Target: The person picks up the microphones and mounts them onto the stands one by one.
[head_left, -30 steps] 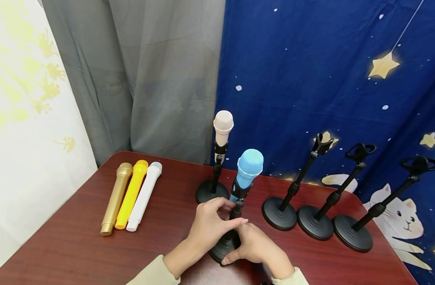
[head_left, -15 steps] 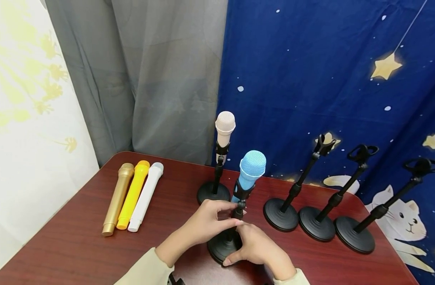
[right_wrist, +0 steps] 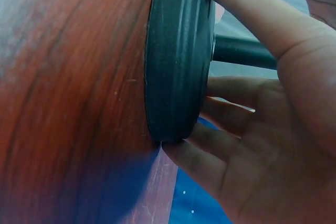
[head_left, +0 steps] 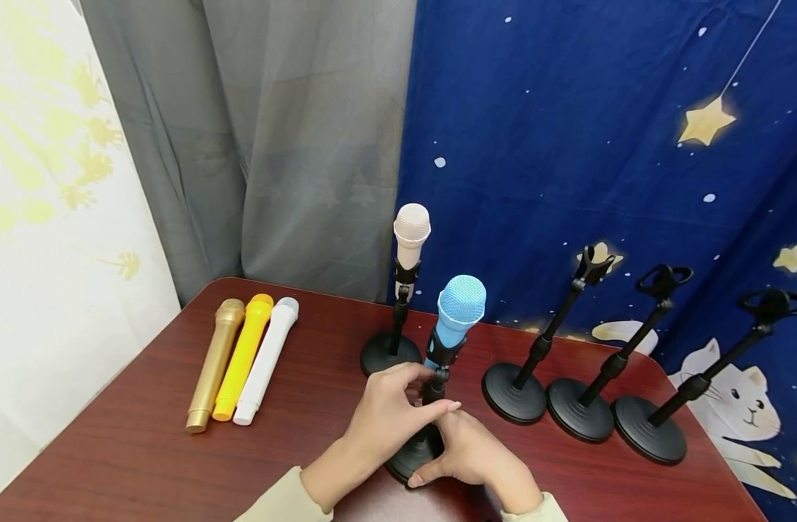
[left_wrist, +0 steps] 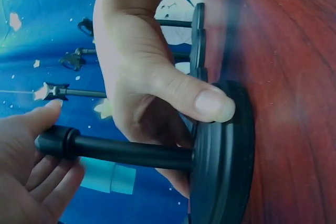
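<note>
A light blue microphone (head_left: 460,304) sits tilted in the clip of a black desktop microphone stand (head_left: 414,453) near the table's front. My left hand (head_left: 388,409) curls thumb and fingers round the stand's collar (left_wrist: 60,141), just under the clip. Lower down, my right hand (head_left: 473,449) grips the round base, its thumb (left_wrist: 210,103) over the upper edge. In the right wrist view its fingers (right_wrist: 210,135) wrap the base's rim, which stands on the table. Part of the pole is hidden behind both hands in the head view.
Behind stands another stand with a pale pink microphone (head_left: 411,228). Several stands with bare clips (head_left: 515,391) line the right side. Gold (head_left: 215,366), yellow (head_left: 244,355) and white microphones (head_left: 266,362) lie side by side at the left. Curtains (head_left: 326,145) hang behind the table (head_left: 294,464).
My left wrist swung out to the left half a second ago and has now turned back, fingers moving round the collar. The right hand stays on the base; the blue microphone barely moves.
</note>
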`<state>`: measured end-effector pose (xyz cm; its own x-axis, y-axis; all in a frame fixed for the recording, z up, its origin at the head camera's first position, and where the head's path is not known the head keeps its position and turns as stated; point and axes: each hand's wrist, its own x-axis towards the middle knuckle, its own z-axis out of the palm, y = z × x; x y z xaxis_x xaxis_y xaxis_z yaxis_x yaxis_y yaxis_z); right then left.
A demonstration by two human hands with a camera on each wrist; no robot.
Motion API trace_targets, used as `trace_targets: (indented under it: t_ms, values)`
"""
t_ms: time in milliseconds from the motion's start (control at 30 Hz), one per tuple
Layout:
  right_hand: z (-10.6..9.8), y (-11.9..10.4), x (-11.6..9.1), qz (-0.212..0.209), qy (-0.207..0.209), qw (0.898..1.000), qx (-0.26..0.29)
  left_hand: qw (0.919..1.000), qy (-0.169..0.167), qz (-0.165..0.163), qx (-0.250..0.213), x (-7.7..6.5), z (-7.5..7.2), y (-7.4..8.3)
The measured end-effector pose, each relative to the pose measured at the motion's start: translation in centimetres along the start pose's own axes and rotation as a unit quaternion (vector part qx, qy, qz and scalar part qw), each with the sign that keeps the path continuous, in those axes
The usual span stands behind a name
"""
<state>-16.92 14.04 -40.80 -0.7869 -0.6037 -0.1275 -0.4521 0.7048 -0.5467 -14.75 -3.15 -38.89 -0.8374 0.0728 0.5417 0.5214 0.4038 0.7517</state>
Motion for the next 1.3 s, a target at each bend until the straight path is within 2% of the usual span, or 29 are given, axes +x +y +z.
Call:
trace_targets:
  t_ms: [100, 233, 600, 800, 1000, 1300]
  values:
    - [0.1, 0.1, 0.0, -0.001, 0.003, 1.0, -0.006, 0.9982, 0.036, 0.011, 0.046, -0.3, 0.3, 0.4]
    - [0.1, 0.1, 0.0, -0.005, 0.007, 1.0, -0.01, 0.9945, 0.053, 0.025, 0.087, -0.5, 0.5, 0.8]
    - [0.0, -0.2, 0.1, 0.011, 0.002, 1.0, -0.007, 0.996, 0.038, 0.005, 0.08, -0.4, 0.6, 0.6]
    - [0.0, -0.2, 0.1, 0.015, -0.003, 1.0, -0.008, 0.9991, -0.004, -0.011, 0.04, 0.1, -0.1, 0.5]
    - [0.0, -0.2, 0.0, 0.014, -0.007, 1.0, -0.004, 0.9985, -0.048, -0.024, -0.006, 0.5, -0.7, 0.1]
    - [-0.1, -0.1, 0.2, 0.016, -0.012, 1.0, -0.024, 0.9862, -0.122, -0.055, -0.098, 1.4, -1.4, -0.9]
